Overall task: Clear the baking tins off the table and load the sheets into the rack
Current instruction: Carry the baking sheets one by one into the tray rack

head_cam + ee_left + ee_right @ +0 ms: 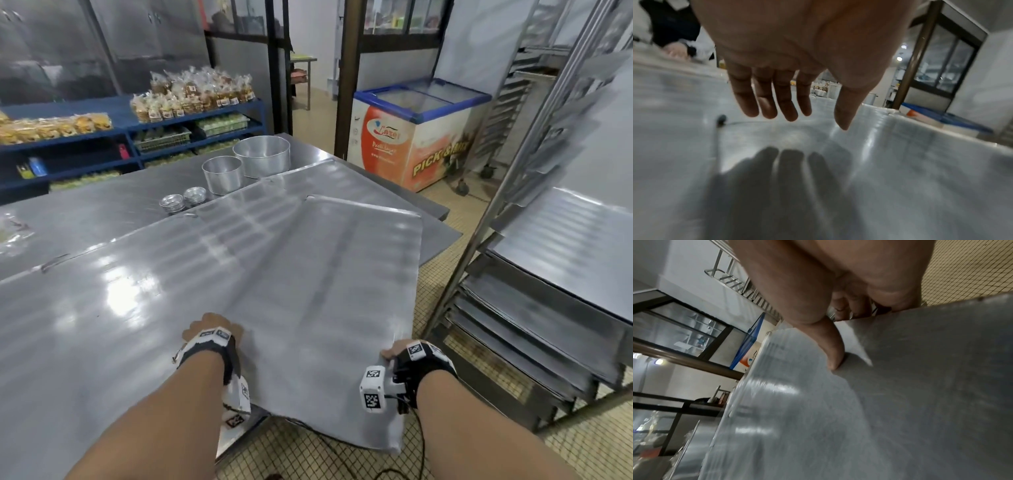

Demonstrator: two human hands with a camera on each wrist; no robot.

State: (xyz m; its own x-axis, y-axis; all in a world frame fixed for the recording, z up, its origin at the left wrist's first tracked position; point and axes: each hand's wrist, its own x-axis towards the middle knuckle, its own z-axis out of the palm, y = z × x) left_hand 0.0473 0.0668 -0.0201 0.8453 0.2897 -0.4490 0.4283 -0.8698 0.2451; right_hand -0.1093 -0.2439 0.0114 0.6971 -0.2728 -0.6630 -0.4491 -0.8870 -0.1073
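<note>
Your right hand (394, 351) pinches the near edge of the flat grey metal baking sheet (325, 291), left hand (789, 65) flat and open above it, while the steel tray rack (534, 308) stands to your right, the sheet's long axis running away from you.

Big yellow words "PICK & MIX" on the front of the orange and white freezer box (416, 137), a red curly brand name above them too blurry to read, small labels on the snack bags (195, 92) too tiny to read
</note>
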